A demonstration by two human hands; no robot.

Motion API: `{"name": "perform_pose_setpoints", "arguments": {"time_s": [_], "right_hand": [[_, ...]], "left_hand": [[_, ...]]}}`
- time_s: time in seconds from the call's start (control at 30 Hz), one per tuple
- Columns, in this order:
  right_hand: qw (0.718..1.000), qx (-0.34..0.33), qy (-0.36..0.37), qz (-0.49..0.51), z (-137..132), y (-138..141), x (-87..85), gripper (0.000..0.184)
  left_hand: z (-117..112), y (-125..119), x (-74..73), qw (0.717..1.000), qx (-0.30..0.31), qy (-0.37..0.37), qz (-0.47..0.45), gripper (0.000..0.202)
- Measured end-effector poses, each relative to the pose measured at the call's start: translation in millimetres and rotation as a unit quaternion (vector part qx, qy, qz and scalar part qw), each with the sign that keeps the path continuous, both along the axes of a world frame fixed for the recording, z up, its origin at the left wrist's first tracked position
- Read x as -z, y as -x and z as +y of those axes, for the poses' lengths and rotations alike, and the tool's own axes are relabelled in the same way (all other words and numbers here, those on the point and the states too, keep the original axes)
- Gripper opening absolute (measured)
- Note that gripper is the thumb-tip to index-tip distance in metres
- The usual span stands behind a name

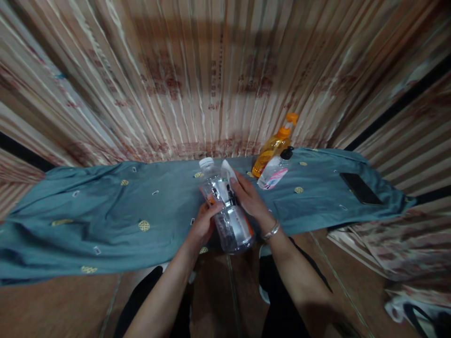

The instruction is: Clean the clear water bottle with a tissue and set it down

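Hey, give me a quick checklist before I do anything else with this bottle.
1. Left hand on the clear plastic bottle: ok, gripping its side.
2. White cap on: ok; tightness, cannot tell.
3. White cloth or tissue held: ok, in the right hand.
4. Orange-topped pump bottle and black-topped pump bottle standing: ok, both upright.
5. Black phone away from the bottles: ok, lying flat at the right.
6. Clear plastic bottle dry: cannot tell.
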State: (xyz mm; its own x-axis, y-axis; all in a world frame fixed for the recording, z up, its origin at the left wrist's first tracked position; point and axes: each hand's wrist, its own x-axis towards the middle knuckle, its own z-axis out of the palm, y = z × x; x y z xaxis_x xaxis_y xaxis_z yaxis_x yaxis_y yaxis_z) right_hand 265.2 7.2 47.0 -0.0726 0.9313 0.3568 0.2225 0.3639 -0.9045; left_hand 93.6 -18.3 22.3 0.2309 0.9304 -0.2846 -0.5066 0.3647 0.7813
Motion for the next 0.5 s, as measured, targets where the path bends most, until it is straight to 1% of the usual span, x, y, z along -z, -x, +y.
{"name": "perform_pose_setpoints", "arguments": {"time_s": [0.07, 0.1, 0.2, 0.3, 0.37, 0.43, 0.5], "right_hand": [[0.998, -0.030, 0.041, 0.046, 6, -4, 3.6, 0.068], [0.996, -0.038, 0.050, 0.057, 8, -5, 5.7, 0.068], [0.997, -0.033, 0.044, 0.050, 5, -1, 10.8, 0.063], [1.000, -0.014, 0.010, 0.004, -3, 6, 10.6, 0.059], [0.999, -0.006, -0.030, -0.038, -10, 9, 7.2, 0.057], [0.994, 0.001, -0.072, -0.078, -15, 10, 2.2, 0.056], [0.990, 0.011, -0.098, -0.104, -17, 7, -3.2, 0.055]], "left_hand": [[1, 1, 0.3, 1.000, 0.002, -0.005, -0.013, 0.068], [2, 2, 0.9, 1.000, -0.006, -0.006, -0.021, 0.067], [10, 4, 3.3, 0.998, -0.048, -0.001, -0.038, 0.059], [17, 4, 5.4, 0.996, -0.078, -0.003, -0.050, 0.055], [19, 4, 6.6, 0.995, -0.087, -0.006, -0.053, 0.055], [17, 2, 7.5, 0.995, -0.084, -0.007, -0.051, 0.054], [13, 1, 7.5, 0.997, -0.064, -0.010, -0.052, 0.052]]}}
